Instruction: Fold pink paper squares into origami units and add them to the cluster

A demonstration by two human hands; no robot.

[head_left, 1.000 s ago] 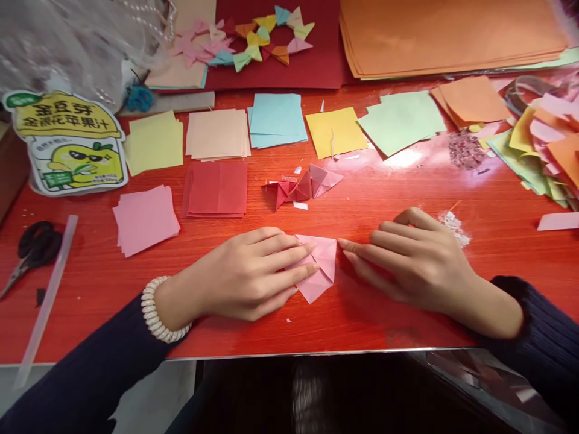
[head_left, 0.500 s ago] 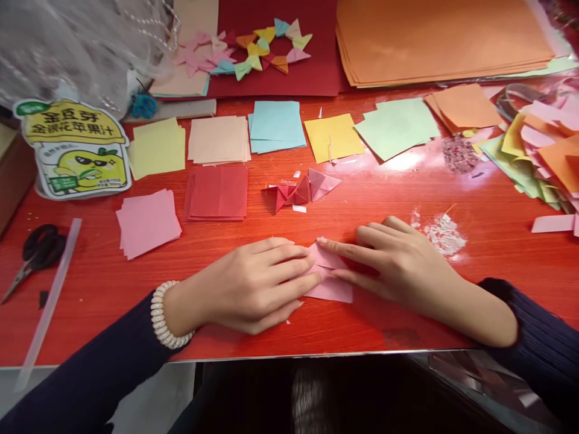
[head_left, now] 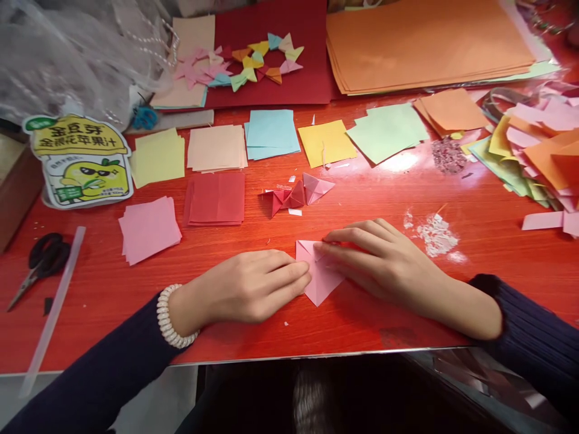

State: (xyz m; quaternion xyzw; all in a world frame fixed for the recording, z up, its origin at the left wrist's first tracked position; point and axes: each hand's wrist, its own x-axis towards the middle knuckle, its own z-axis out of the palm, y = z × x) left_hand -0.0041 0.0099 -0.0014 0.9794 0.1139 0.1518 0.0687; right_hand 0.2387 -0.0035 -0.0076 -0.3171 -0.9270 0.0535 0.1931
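Left hand (head_left: 246,288) and right hand (head_left: 377,259), fingers flat, press a folded pink paper (head_left: 317,278) onto the red bench (head_left: 362,319); neither grip closes around it. Beyond: folded red and pink pieces (head_left: 296,196), then coloured paper stacks (head_left: 271,132).

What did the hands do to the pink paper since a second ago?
The right hand slid left onto the pink paper and now presses it. The paper got refolded and turned; its point now faces down. The left hand stayed at its left edge. The paper stacks and scissors stayed put.

Glossy wood-grain table (head_left: 497,241), matt pink paper (head_left: 319,283)
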